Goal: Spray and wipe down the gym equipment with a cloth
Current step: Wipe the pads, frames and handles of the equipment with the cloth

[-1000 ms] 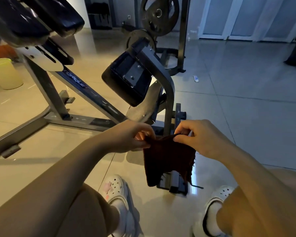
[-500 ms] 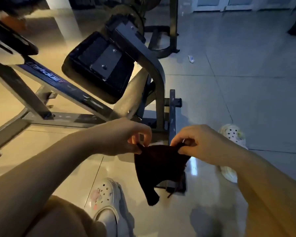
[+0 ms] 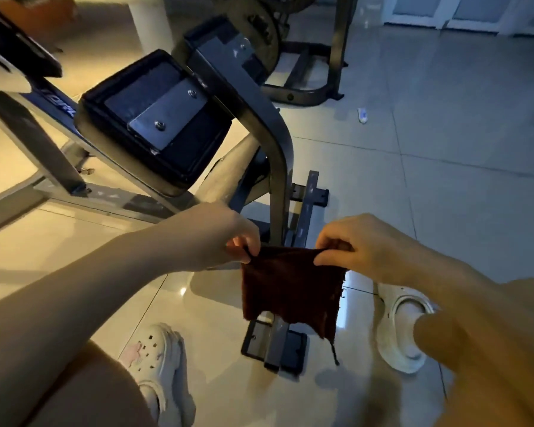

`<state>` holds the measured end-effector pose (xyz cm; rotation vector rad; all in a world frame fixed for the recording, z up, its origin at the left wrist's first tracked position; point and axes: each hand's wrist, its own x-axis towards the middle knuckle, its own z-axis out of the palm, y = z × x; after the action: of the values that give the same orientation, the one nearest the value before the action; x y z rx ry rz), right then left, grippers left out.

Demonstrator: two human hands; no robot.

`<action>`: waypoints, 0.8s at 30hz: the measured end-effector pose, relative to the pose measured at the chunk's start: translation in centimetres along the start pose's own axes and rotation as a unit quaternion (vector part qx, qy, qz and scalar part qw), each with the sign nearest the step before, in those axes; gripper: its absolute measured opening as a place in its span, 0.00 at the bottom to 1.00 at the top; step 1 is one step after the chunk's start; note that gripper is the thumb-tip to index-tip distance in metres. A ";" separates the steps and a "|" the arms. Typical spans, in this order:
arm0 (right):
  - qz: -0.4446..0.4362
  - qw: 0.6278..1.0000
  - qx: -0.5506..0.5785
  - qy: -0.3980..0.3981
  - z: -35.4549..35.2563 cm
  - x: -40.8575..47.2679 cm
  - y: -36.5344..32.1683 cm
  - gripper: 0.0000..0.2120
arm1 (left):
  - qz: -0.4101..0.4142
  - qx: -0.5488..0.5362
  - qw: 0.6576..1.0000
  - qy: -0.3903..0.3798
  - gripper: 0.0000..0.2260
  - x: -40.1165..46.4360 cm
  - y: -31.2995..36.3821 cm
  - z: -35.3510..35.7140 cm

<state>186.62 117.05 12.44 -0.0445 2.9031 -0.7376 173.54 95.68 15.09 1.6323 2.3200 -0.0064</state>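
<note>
Two hands now hold the cloth [image 3: 290,285] stretched wider than half a second ago: your left hand [image 3: 210,238] and right hand [image 3: 361,245] have drawn apart, and the top edge that sagged in a bunch between them then runs nearly straight from one pinch to the other. The cloth hung as a narrow, crumpled tail before; now it drops as a flat, roughly square sheet. Your right foot has shifted too: the white shoe [image 3: 404,328] that lay beyond your right hand now sits below it, close to your right knee.

Each hand pinches a top corner of the cloth between thumb and curled fingers, left corner in the left hand, right corner in the right. The cloth is dark, a brownish red as far as the dim light lets you judge, with a coarse, towel-like nap. Its lower edge is ragged, the right lower corner hangs lowest, and a loose thread [image 3: 333,352] trails down from it. It hangs free in the air between and below your hands, touching nothing else.

Behind the cloth stands the foot of the bench frame [image 3: 275,343], partly hidden by it. Beyond your left hand the curved steel post [image 3: 278,155] rises to a black pad [image 3: 154,124] seen from its underside, with a metal plate bolted on. Your other shoe [image 3: 158,362] lies below your left forearm.
</note>
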 end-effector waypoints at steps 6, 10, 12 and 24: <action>-0.084 0.995 -0.038 -0.022 -2.4 2.7 2.4 0.07 | -0.127 0.035 0.991 -0.008 0.09 1.7 0.9 0.5; -0.117 0.992 -0.021 -0.049 -3.0 3.8 4.3 0.06 | -0.187 -0.035 0.981 -0.033 0.11 2.3 1.9 1.0; -0.113 0.989 -0.012 -0.098 -3.1 4.2 5.2 0.06 | -0.210 -0.060 0.975 -0.027 0.13 2.9 2.8 1.6; -0.085 0.954 0.033 -0.286 11.9 5.6 9.0 0.09 | -0.407 -0.099 0.904 -0.079 0.10 5.6 3.1 15.3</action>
<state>182.92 118.97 -2.97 -0.4302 2.3375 -0.7016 178.34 99.23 -0.38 0.4610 2.5813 -0.0777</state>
